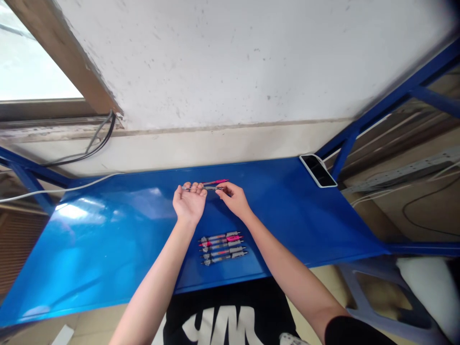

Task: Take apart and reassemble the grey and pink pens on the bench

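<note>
A slim dark pen [211, 189] is held level above the far half of the blue table. My left hand [190, 201] is turned palm up, its curled fingers around the pen's left part. At the other end, my right hand [233, 197] pinches the pen between thumb and fingers. Just beyond both hands a pink pen [217, 181] is seen, partly hidden by my left fingers. Nearer my body, between my forearms, several pens [223, 257] lie side by side in a row, mostly clear and grey with a pink one [234, 238] among them.
The blue table [118, 249] runs along a white wall [230, 62]. A phone-like device [318, 170] with a white edge lies at the back right. Blue metal frame bars [341, 153] rise at both ends. A white cable [72, 188] crosses the left back corner. A stool [384, 297] stands at right.
</note>
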Available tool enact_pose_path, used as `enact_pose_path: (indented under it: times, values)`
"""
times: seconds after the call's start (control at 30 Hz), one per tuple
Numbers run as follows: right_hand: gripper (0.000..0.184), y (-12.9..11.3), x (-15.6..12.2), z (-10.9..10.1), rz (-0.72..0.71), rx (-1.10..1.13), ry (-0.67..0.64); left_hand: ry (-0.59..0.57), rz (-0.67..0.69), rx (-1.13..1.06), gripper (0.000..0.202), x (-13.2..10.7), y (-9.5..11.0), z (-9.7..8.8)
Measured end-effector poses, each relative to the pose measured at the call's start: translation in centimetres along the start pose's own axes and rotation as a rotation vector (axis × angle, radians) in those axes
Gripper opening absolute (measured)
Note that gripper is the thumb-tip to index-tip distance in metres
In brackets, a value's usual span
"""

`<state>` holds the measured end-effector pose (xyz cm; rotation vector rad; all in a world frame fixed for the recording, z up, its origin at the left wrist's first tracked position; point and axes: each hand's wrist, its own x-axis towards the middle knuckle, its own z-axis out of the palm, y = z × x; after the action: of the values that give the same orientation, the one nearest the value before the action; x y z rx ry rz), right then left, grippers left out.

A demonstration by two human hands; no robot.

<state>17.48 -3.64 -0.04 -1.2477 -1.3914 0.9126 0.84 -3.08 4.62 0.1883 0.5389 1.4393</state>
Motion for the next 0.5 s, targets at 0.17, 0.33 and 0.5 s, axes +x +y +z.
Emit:
enact_pose_path:
  times: [0.17, 0.33, 0.5]
  values:
    - [0.021, 0.04, 0.04, 0.0, -0.011, 0.007, 0.013, 0.001, -0.005, -0.003, 0.033, 0.0, 0.03, 0.01]
    - [0.02, -0.06, 0.07, -0.1, -0.03, -0.001, 0.014, -0.035, -0.013, -0.016, 0.027, -0.09, 0.05, -0.06]
    - [0.021, -0.13, 0.08, -0.15, -0.01, -0.008, 0.01, -0.022, -0.02, -0.057, 0.029, -0.22, -0.01, -0.03]
